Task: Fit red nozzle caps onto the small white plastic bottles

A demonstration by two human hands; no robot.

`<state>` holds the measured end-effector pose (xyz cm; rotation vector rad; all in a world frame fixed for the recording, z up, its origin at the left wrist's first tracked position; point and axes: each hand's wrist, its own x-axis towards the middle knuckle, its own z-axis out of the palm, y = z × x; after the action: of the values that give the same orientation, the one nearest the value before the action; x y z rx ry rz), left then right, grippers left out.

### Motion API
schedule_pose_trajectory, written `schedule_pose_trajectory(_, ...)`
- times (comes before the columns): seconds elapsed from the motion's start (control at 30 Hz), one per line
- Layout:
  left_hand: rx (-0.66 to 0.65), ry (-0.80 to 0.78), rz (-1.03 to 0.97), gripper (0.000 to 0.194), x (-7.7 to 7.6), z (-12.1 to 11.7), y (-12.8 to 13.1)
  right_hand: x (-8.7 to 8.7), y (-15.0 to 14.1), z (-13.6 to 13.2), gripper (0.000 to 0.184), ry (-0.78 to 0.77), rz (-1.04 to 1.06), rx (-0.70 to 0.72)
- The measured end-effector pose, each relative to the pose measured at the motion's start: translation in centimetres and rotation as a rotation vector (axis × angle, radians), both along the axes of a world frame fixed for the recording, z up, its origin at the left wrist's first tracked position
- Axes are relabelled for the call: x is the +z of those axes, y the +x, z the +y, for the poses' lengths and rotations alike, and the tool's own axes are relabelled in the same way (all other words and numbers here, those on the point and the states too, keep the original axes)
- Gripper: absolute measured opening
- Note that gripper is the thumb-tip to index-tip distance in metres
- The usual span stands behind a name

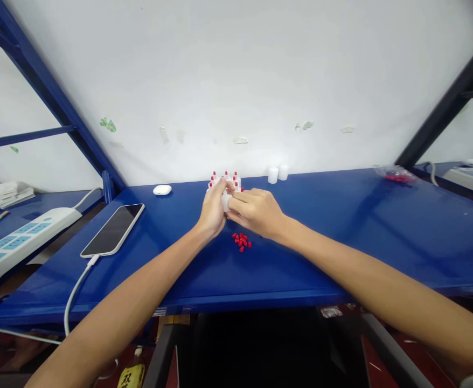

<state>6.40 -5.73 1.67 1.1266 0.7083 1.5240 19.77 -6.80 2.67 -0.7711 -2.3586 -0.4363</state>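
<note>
My left hand (213,209) and my right hand (256,211) meet over the blue shelf (341,237), fingers pinched together on a small white bottle (225,200). Just behind them stands a cluster of white bottles with red caps (225,178). A small pile of loose red caps (242,241) lies on the shelf below my right wrist. Two white bottles without caps (277,173) stand farther back to the right, by the wall.
A phone (113,229) with a white cable (75,293) lies at the left. A white earbud case (162,189) sits behind it. A power strip (18,242) is at far left. A clear bag with red pieces (396,174) rests at the right.
</note>
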Motion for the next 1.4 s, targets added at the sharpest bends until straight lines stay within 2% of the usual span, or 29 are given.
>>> schedule_pose_trajectory(0.03,0.020,0.032,0.034,0.039,0.0,0.1,-0.2,0.5,0.2,-0.1,0.024,-0.082,0.006,-0.010)
schedule_pose_trajectory(0.1,0.065,0.115,0.129,0.045,0.0,0.3,-0.7,1.7,1.2,-0.2,0.024,-0.341,-0.018,-0.008)
schedule_pose_trajectory(0.13,0.092,0.163,0.182,0.048,0.1,0.3,-1.0,2.3,1.9,0.0,0.027,-0.514,-0.058,0.004)
schedule_pose_trajectory(0.2,0.148,0.253,0.278,0.051,0.1,0.5,-1.6,3.2,3.7,0.5,0.033,-0.909,-0.270,0.041)
schedule_pose_trajectory(0.23,0.167,0.284,0.319,0.052,0.1,0.5,-1.9,3.4,4.5,0.8,0.036,-1.035,-0.337,0.020)
schedule_pose_trajectory(0.33,0.184,0.325,0.396,0.054,-0.1,0.5,-2.2,3.2,6.0,1.8,0.034,-1.195,-0.381,0.025)
schedule_pose_trajectory(0.4,0.160,0.312,0.409,0.053,-0.2,0.4,-2.1,2.7,6.2,2.2,0.020,-1.185,-0.353,0.083)
schedule_pose_trajectory(0.47,0.115,0.283,0.399,0.053,-0.4,0.2,-1.9,2.4,5.9,2.3,0.009,-1.089,-0.308,0.131)
schedule_pose_trajectory(0.53,0.073,0.266,0.400,0.052,-0.5,-0.1,-1.8,2.2,5.5,2.2,0.007,-0.933,-0.201,0.158)
schedule_pose_trajectory(0.63,0.054,0.271,0.445,0.045,-0.6,-0.5,-1.8,2.2,4.6,2.0,0.006,-0.751,0.120,0.190)
schedule_pose_trajectory(0.7,0.051,0.279,0.488,0.042,-0.6,-0.7,-1.9,2.2,4.1,1.8,0.011,-0.696,0.321,0.236)
schedule_pose_trajectory(0.77,0.041,0.285,0.536,0.040,-0.5,-0.8,-2.0,2.0,3.7,1.6,0.013,-0.676,0.412,0.298)
schedule_pose_trajectory(0.93,-0.041,0.319,0.621,0.039,-0.6,-0.8,-2.3,1.6,3.1,1.1,0.008,-0.658,0.401,0.324)
schedule_pose_trajectory(1.07,-0.048,0.335,0.639,0.047,-0.5,-0.4,-2.8,1.3,2.6,1.0,0.008,-0.628,0.458,0.310)
schedule_pose_trajectory(1.27,-0.034,0.318,0.605,0.049,-0.4,-0.2,-3.1,1.0,2.0,0.6,0.008,-0.511,0.549,0.300)
schedule_pose_trajectory(1.4,-0.101,0.304,0.564,0.047,-0.5,-0.4,-3.1,1.0,2.1,0.7,0.007,-0.520,0.536,0.305)
